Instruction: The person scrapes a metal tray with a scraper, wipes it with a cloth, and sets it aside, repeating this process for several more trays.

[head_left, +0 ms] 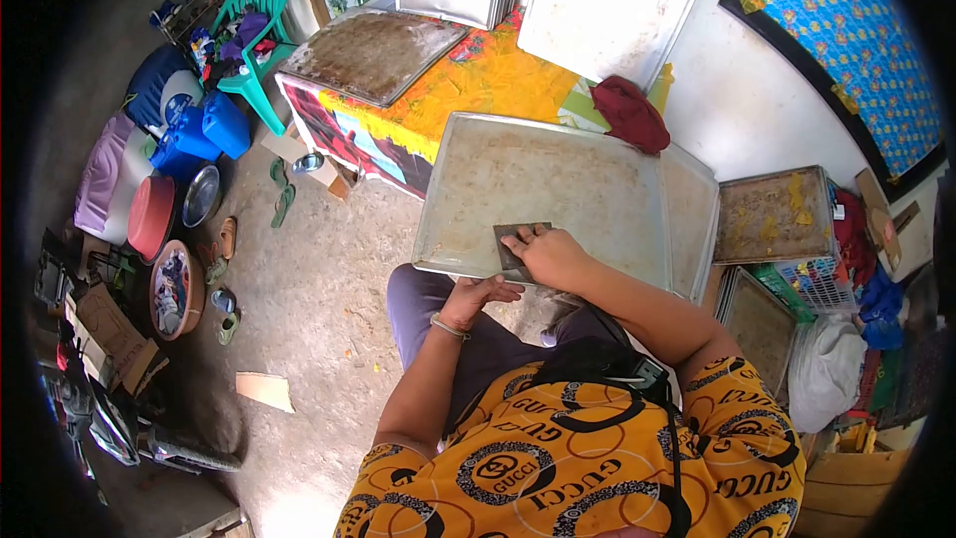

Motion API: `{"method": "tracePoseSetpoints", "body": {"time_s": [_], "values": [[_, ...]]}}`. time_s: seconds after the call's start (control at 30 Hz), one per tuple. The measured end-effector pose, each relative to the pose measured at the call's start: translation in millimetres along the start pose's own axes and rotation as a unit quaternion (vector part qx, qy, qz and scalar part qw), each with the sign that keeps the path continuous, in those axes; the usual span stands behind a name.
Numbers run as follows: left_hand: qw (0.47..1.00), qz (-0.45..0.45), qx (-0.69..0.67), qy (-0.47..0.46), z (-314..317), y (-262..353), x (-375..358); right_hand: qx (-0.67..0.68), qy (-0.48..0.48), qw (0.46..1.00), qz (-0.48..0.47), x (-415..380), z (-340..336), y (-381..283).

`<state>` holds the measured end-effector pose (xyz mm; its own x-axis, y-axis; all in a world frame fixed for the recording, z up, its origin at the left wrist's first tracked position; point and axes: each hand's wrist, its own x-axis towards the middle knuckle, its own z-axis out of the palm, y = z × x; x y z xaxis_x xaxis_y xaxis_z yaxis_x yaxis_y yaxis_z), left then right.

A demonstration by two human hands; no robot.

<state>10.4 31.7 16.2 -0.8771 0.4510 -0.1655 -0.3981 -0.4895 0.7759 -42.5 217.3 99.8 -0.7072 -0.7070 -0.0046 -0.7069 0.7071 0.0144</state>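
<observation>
A large metal baking tray [558, 164] with raised rims and brownish stains lies in front of me, its near side over my lap. My right hand [550, 257] is on the tray's surface near the front left rim. Its fingers press on a dark, flat, square piece [511, 251], whose material I cannot make out. At the tray's near rim, my left hand [476, 301] grips the edge from below, with part of its fingers hidden. Another tray [689, 214] sits under the right side of this one. A dark red cloth [629, 115] rests at its far right corner.
A table [518, 80] with a yellow cover holds a stained tray [373, 52] and upright trays [615, 5]. Crates with a tray [777, 214] stand at right. A green chair [261, 50], basins [177, 289], blue jugs [204, 130] and slippers are at left.
</observation>
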Motion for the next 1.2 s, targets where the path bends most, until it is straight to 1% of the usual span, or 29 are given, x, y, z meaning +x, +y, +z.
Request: {"method": "tracePoseSetpoints", "body": {"time_s": [0.1,0.2,0.5,0.7,1.2], "values": [[1.000,0.014,0.013,0.001,1.9,-0.2,-1.3,-0.003,0.000,1.000,-0.004,-0.6,-0.4,-1.1],[1.000,0.014,0.015,-0.002,-0.1,-2.0,1.5,0.001,0.006,1.000,-0.006,0.2,-0.7,0.0],[1.000,0.007,0.015,0.001,0.3,0.2,0.9,-0.008,-0.018,1.000,-0.001,1.3,-3.1,-0.7],[1.000,0.004,0.016,-0.002,2.3,2.7,-0.6,-0.010,-0.004,1.000,-0.006,1.5,-4.0,-1.2],[1.000,0.004,0.013,-0.006,-0.7,0.5,0.1,-0.011,-0.003,1.000,-0.005,0.8,-6.0,-2.2]]}}
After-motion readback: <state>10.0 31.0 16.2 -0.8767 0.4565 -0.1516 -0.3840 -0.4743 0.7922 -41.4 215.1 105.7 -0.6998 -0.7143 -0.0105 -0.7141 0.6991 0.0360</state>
